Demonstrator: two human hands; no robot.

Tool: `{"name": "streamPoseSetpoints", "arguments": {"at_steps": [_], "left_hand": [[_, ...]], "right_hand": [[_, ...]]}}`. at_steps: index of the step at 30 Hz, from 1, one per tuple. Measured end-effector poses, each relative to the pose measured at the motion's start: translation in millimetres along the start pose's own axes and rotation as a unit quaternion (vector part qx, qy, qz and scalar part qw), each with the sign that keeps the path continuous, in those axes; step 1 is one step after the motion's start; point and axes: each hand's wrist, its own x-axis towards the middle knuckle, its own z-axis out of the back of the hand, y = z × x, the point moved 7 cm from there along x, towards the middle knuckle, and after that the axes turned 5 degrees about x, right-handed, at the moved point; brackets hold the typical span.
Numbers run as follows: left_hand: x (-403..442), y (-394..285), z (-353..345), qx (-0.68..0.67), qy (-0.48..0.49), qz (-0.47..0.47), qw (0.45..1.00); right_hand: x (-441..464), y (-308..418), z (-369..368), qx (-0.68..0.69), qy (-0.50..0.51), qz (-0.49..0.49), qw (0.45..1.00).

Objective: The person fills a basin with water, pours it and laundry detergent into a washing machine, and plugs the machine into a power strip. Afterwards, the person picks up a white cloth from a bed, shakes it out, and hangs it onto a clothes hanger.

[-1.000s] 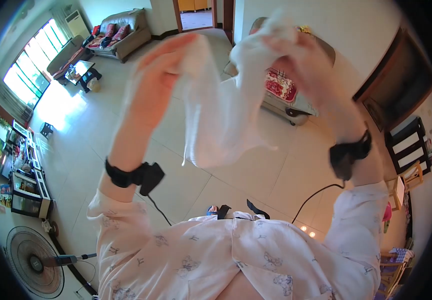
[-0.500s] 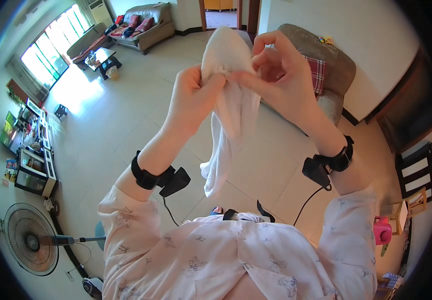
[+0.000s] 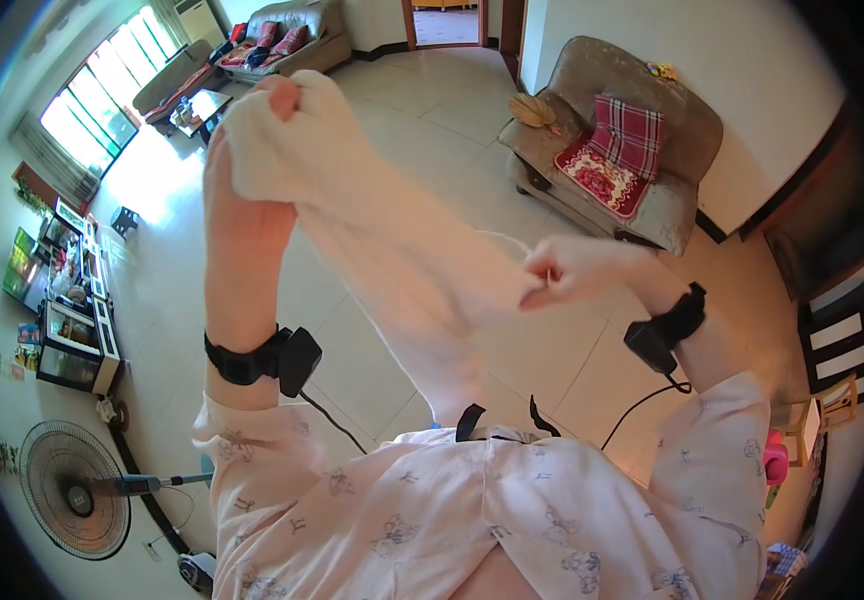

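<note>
A long white sock-like piece of soft fabric (image 3: 392, 220) is stretched slantwise between my hands, with a blurred part hanging down toward my waist. My left hand (image 3: 250, 222) is raised at the upper left. Its fingers are wrapped in the fabric's upper end, and a fingertip shows at the top. Lower and to the right, my right hand (image 3: 587, 270) is closed on the other end, pulling it taut. Folds hide part of my left fingers. Each wrist wears a black strap with a small box and cable.
A brown armchair (image 3: 572, 85) with a plaid cushion (image 3: 629, 140) stands at the upper right. Sofas (image 3: 302, 50) and a low table (image 3: 202, 110) are at the far left. A standing fan (image 3: 77, 490) is at the lower left, below a television cabinet (image 3: 77, 345). Tiled floor (image 3: 372, 320) lies below.
My hands have moved apart: the left up and to the left, the right lower and to the right. The bunched white fabric is now drawn out between them.
</note>
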Motion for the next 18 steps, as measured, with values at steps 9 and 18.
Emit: {"name": "streamPoseSetpoints", "arguments": {"at_steps": [9,18], "left_hand": [[-5,-16,-7,-0.008,0.123,0.013,0.992],[10,-7,61,0.228,-0.031,-0.045,0.972]], "right_hand": [[-8,-86,-24,-0.410,-0.048,-0.133,0.901],[-156,22,153,-0.472,-0.588,-0.071,0.653]]}}
